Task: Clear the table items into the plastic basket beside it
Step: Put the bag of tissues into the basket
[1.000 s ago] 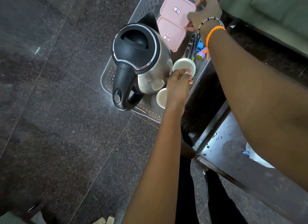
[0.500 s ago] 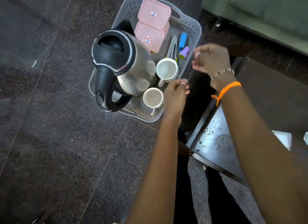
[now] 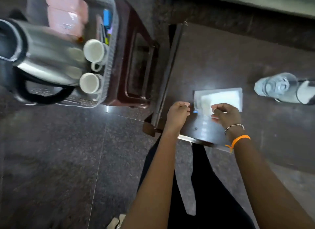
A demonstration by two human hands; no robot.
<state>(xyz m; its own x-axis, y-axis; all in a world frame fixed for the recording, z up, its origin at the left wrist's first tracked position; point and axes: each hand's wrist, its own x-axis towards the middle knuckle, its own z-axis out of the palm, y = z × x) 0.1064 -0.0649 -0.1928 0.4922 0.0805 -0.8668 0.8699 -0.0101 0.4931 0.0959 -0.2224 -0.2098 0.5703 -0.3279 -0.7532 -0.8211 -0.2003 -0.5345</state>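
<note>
Reached over the tabletop point(image 3: 213, 58) at centre frame: left hand point(image 3: 178, 113) curled loosely, grip holding nothing visible; right hand point(image 3: 225, 114) with grip pinching the near edge of the white packet point(image 3: 221, 95), likely to lift it next. Plastic basket point(image 3: 110, 61) sat upper left, beside the tabletop, already packed with kettle point(image 3: 46, 53), two cups point(image 3: 93, 50), pink boxes point(image 3: 65, 12). Crumpled bottle point(image 3: 279, 87) lay at right.

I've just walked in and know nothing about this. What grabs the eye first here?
The big steel kettle at far left, standing in a grey basket with two white cups and pink boxes. Then the two hands over the dark table: the right hand reaches onto a white packet, the left hand is curled beside it.
</note>
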